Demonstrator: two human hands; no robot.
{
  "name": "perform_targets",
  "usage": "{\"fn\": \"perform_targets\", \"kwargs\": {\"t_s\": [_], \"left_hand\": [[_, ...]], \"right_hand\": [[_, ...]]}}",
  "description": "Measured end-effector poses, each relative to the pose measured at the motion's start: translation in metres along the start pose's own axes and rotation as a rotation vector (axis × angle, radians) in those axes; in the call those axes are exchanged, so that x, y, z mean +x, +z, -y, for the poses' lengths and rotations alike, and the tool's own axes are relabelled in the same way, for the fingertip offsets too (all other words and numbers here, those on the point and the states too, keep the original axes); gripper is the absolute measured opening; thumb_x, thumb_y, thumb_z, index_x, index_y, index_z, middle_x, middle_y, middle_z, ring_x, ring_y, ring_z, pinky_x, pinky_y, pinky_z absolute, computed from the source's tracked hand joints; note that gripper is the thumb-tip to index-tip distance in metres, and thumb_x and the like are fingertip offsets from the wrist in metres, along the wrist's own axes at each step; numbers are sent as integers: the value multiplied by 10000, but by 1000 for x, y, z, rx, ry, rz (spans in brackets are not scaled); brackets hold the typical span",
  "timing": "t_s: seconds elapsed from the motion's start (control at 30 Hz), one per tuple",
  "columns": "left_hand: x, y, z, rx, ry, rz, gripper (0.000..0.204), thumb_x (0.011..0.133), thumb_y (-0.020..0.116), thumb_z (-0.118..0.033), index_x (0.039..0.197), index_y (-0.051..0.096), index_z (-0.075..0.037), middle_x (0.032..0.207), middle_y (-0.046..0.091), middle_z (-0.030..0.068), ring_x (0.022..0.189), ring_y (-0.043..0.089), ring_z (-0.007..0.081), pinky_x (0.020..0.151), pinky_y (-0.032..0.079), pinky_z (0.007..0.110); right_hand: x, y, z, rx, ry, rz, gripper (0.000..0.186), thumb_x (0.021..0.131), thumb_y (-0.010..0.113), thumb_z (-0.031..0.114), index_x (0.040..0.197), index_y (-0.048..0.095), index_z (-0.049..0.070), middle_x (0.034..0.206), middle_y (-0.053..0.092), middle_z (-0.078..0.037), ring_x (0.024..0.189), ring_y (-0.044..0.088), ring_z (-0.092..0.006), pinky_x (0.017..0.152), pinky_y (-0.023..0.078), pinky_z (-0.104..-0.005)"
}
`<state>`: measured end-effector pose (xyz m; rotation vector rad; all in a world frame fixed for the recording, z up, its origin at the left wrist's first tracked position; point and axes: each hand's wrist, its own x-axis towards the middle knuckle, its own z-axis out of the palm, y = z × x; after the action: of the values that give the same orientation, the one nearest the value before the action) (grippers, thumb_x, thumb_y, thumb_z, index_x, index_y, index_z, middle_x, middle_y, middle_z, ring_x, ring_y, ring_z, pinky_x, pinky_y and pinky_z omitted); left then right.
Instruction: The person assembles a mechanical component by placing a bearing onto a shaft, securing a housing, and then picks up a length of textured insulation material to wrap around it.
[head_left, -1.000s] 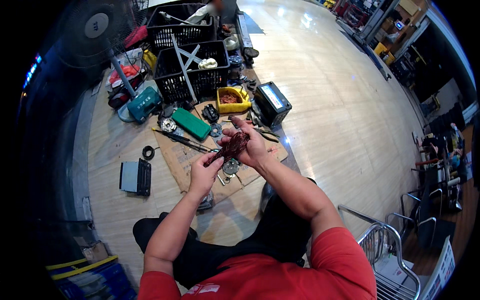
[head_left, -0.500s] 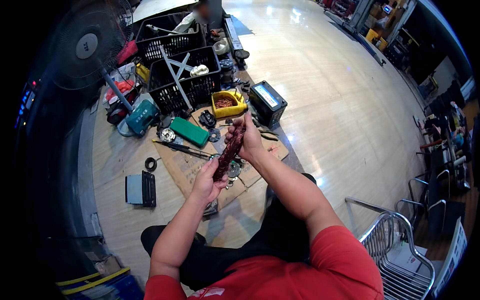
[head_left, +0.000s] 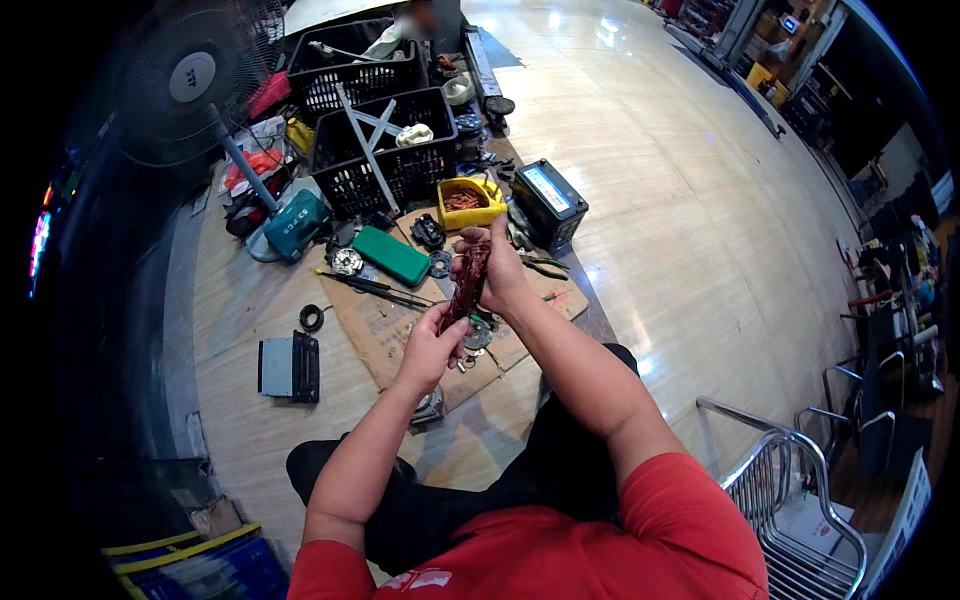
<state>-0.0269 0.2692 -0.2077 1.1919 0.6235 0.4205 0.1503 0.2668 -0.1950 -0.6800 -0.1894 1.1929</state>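
Observation:
Between my two hands I hold a dark reddish bundle of what looks like copper wire (head_left: pixel 468 287), slanting up to the right. My left hand (head_left: pixel 432 345) is closed round its lower end. Higher up, my right hand (head_left: pixel 500 272) grips the other end, with the thumb pointing up. Just beyond my right hand stands a cut-open yellow jug (head_left: pixel 460 216) with copper-coloured scraps (head_left: pixel 463 200) inside. Below the bundle, partly hidden by my hands, round metal parts (head_left: pixel 478 334) lie on a flattened cardboard sheet (head_left: pixel 365 335).
A black battery (head_left: pixel 552 208) stands right of the jug. To the left lie a green case (head_left: pixel 392 256), long thin tools (head_left: pixel 375 288) and a boxy car-stereo-like unit (head_left: pixel 290 367). Black crates (head_left: pixel 385 165) and a standing fan (head_left: pixel 192 78) are farther off. A metal chair (head_left: pixel 790 480) is at right.
My left hand has moved up and right, closer to my right hand, and the bundle shows shorter. The whole view has shifted slightly.

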Motion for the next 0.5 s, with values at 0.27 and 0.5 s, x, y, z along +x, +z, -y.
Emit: {"fn": "perform_targets", "kwargs": {"t_s": [0.27, 0.5], "left_hand": [[-3, -22, -2, -557, -183, 176, 369, 1009, 405, -378, 1201, 506, -79, 833, 582, 56, 549, 478, 123, 414, 323, 227], [-2, -27, -3, -663, -243, 234, 436, 1006, 385, -423, 1266, 508, -95, 839, 569, 41, 545, 457, 118, 418, 315, 222]], "right_hand": [[-4, -5, -3, -62, 280, 258, 662, 948, 382, 638, 1146, 550, 30, 1010, 636, -139, 927, 649, -315, 858, 513, -461], [-5, -5, -13, -107, 244, 312, 384, 993, 491, 422, 1095, 547, 55, 1010, 667, -136, 925, 681, -292, 821, 551, -426]]}}
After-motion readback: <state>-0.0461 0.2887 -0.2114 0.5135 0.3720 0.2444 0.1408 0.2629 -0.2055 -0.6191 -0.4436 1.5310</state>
